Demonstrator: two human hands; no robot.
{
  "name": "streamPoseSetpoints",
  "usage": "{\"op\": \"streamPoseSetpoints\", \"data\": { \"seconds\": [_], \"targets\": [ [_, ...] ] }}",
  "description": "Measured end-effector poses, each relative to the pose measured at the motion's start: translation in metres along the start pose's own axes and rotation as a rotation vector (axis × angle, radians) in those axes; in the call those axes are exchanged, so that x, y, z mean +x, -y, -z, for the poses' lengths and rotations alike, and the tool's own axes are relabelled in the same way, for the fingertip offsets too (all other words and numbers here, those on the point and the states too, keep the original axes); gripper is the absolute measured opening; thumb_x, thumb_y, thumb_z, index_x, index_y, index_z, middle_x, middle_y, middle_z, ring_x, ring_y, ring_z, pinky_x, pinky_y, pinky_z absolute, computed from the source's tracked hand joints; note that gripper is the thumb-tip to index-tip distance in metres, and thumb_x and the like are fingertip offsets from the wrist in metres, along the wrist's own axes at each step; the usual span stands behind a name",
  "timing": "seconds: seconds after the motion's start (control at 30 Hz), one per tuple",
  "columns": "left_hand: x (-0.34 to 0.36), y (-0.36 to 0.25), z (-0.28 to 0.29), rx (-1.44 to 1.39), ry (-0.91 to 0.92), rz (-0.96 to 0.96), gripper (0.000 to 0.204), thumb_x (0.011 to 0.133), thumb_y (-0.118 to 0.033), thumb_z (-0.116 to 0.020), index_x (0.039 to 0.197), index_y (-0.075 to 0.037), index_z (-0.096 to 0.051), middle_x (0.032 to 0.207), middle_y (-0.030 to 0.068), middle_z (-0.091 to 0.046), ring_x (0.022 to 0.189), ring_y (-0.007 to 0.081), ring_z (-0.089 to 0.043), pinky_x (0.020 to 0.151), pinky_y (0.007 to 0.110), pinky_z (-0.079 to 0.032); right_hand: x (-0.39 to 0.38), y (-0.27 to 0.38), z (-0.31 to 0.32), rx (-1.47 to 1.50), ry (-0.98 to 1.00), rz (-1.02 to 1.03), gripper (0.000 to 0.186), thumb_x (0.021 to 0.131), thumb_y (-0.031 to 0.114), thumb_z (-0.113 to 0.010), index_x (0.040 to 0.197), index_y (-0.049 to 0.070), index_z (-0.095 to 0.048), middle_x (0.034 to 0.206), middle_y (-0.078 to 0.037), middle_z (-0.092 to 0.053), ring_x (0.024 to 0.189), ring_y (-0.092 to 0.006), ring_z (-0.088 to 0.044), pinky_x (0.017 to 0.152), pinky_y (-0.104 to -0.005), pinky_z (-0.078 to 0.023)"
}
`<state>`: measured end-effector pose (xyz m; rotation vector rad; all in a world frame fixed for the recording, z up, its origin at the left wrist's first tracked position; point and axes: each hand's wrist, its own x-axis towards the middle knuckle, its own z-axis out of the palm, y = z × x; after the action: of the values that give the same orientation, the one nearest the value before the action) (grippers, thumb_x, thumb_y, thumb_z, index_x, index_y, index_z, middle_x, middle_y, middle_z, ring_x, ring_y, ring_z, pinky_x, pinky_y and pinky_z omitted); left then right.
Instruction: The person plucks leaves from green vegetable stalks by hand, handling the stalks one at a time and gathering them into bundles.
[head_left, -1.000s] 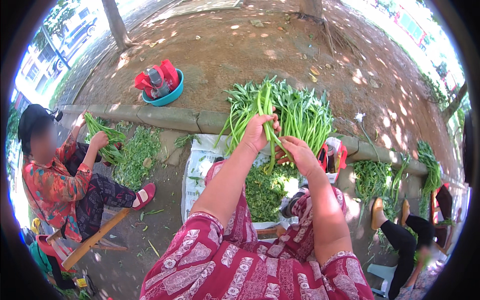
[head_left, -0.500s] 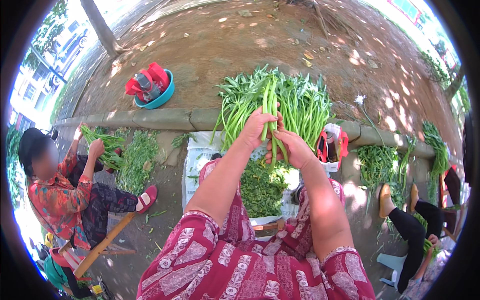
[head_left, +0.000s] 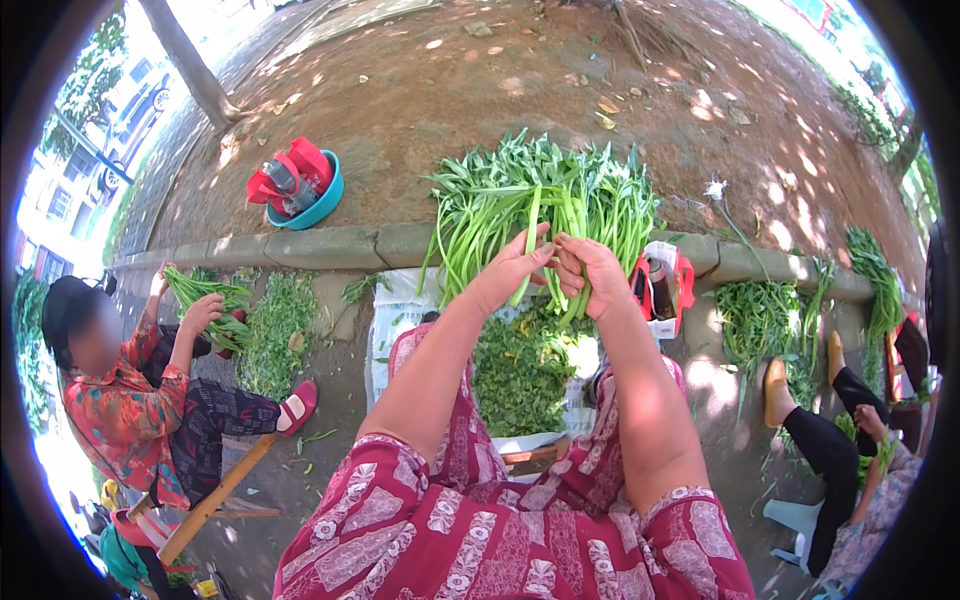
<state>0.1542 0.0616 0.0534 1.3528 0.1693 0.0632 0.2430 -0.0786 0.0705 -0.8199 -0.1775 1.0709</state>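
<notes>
In the middle of the view, my left hand (head_left: pixel 512 268) grips a long green stalk (head_left: pixel 533 210). My right hand (head_left: pixel 587 268) is closed round several leafy stems (head_left: pixel 572 216) just to its right, and the fingertips of both hands are close together. Behind them lies a big bunch of long-stemmed greens (head_left: pixel 470 215) along the curb. Below my hands, between my knees, is a pile of plucked leaves (head_left: pixel 515 385) on a white sheet (head_left: pixel 385 330). A red and white bag with a bottle (head_left: pixel 677 285) stands right of my right hand.
A curb (head_left: pixel 320 250) crosses ahead, with a teal basin holding red bags (head_left: pixel 320 210) on the dirt beyond. A person on a wooden stool (head_left: pixel 130 420) works greens at my left. Another person's legs (head_left: pixel 815 450) and more greens (head_left: pixel 755 325) are at the right.
My hands have moved apart slightly sideways and now hold separate stems. My right hand has risen a little. The people on both sides have shifted slightly.
</notes>
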Motion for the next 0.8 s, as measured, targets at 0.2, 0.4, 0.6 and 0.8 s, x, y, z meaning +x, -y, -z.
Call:
{"op": "streamPoseSetpoints", "data": {
  "seconds": [0.2, 0.4, 0.6, 0.8],
  "targets": [
    [-0.014, -0.006, -0.011, 0.069, 0.19, -0.103, 0.039, 0.088, -0.029, -0.057, 0.112, -0.004, -0.04, 0.091, 0.0047, -0.052, 0.078, 0.0131, -0.057, 0.071, 0.028, -0.048, 0.0, -0.008, -0.01, -0.153, -0.104, -0.074, 0.029, 0.08, 0.031, -0.065, 0.079, 0.004, -0.054, 0.056, 0.0, -0.049, 0.039, -0.0093, -0.042, 0.034, -0.0241, -0.035],
    [-0.025, -0.019, -0.013, 0.314, 0.127, -0.077, 0.05, 0.083, -0.036, -0.062, 0.113, -0.003, -0.041, 0.093, 0.0071, -0.054, 0.074, 0.0127, -0.057, 0.068, 0.027, -0.047, -0.003, -0.016, -0.022, -0.312, -0.167, 0.017, 0.027, 0.078, 0.026, -0.068, 0.086, 0.004, -0.054, 0.068, -0.003, -0.055, 0.046, -0.0109, -0.051, 0.036, -0.0256, -0.04],
    [-0.018, 0.0, -0.006, 0.2, 0.019, -0.296, 0.075, 0.08, -0.042, -0.064, 0.132, 0.0, -0.03, 0.106, 0.0065, -0.054, 0.094, 0.0112, -0.051, 0.078, 0.028, -0.044, 0.008, -0.021, -0.017, -0.147, -0.122, 0.116, 0.022, 0.08, 0.014, -0.065, 0.096, 0.003, -0.055, 0.075, -0.008, -0.061, 0.055, -0.0152, -0.058, 0.046, -0.0272, -0.049],
    [-0.017, -0.002, 0.006, -0.025, -0.142, -0.035, 0.042, 0.093, -0.037, -0.045, 0.117, -0.003, -0.052, 0.099, 0.0031, -0.058, 0.086, 0.0119, -0.057, 0.072, 0.028, -0.048, -0.002, -0.002, -0.017, -0.084, 0.021, 0.112, 0.017, 0.084, 0.01, -0.058, 0.097, 0.002, -0.054, 0.074, -0.009, -0.061, 0.057, -0.0164, -0.059, 0.048, -0.0296, -0.052]
  ]
}}
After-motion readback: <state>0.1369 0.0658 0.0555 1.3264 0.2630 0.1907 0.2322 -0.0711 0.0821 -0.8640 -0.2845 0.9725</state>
